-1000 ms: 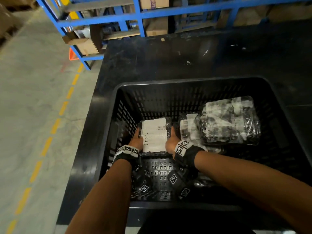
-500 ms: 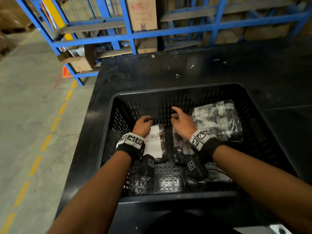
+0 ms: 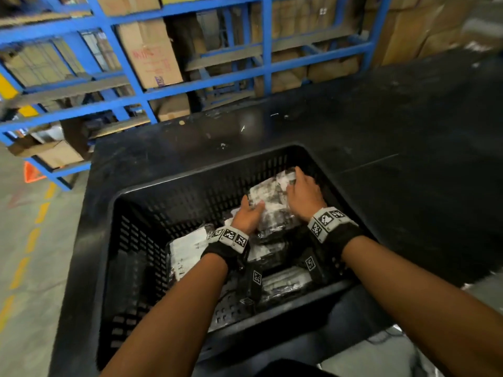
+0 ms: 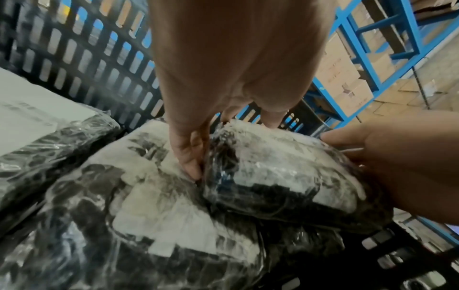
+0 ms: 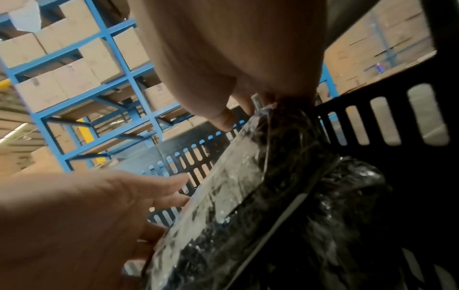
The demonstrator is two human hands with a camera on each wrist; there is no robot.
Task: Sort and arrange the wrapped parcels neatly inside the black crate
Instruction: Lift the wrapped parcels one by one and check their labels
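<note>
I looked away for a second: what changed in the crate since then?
Both hands let go of the labelled parcel at the left and moved right. The left hand and right hand now grip the top parcel. The black crate stayed put.

Black crate (image 3: 152, 202): slotted matt plastic. Wrapped parcels (image 4: 278, 172): showing glossy, crinkled clear film over black and white paper. Shelving (image 3: 128, 63): blue painted metal, bearing cardboard boxes (image 3: 149, 50).

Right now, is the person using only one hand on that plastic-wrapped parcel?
No, the left hand and right hand both grip the wrapped parcel.
</note>
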